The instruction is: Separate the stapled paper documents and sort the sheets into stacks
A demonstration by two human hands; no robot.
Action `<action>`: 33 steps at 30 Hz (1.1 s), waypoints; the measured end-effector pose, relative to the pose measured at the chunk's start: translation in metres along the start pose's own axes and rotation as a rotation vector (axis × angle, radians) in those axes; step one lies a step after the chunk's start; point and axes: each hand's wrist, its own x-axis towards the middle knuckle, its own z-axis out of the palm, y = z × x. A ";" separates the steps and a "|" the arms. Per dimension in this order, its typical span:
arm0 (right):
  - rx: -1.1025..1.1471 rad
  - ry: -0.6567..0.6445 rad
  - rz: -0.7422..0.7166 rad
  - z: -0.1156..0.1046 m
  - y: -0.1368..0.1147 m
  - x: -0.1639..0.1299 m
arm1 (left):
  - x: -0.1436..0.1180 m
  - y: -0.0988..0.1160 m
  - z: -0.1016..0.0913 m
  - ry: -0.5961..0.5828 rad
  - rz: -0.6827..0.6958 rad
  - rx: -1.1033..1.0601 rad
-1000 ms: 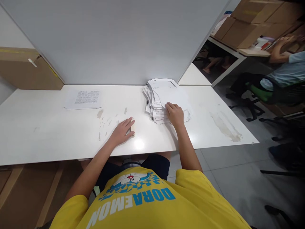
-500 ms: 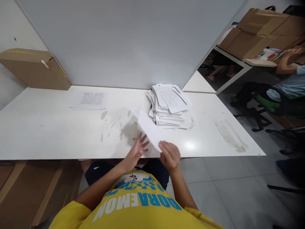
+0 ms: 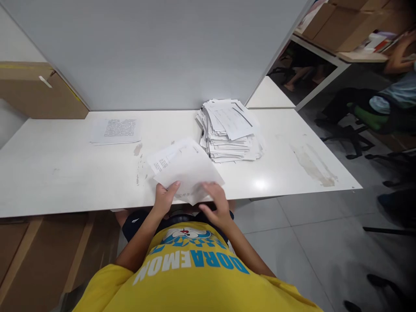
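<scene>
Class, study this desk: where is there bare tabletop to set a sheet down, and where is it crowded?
Bare white table lies left of the held sheet, in front of the printed page. More lies right of the paper stack, around the worn smear. It is crowded at the near edge, where the left hand and right hand grip the sheet.
</scene>
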 end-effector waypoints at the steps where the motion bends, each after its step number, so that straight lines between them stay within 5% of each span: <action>1: 0.018 0.068 0.106 -0.002 0.003 0.005 | 0.000 0.001 -0.004 0.011 0.037 0.032; 6: 0.268 0.101 0.401 -0.007 0.013 0.040 | 0.012 0.001 -0.029 0.096 0.244 0.205; 11: 0.649 0.169 0.440 0.017 0.008 0.053 | 0.028 0.006 -0.045 0.155 0.431 0.200; 20: 0.750 0.188 0.484 0.052 0.003 0.030 | 0.025 0.026 -0.063 0.075 0.680 0.295; 29: 0.701 0.316 0.582 0.062 -0.008 0.039 | 0.020 0.012 -0.052 0.206 0.600 0.125; 33: 0.712 0.367 0.654 0.050 -0.013 0.044 | 0.011 0.008 -0.053 0.085 0.357 0.096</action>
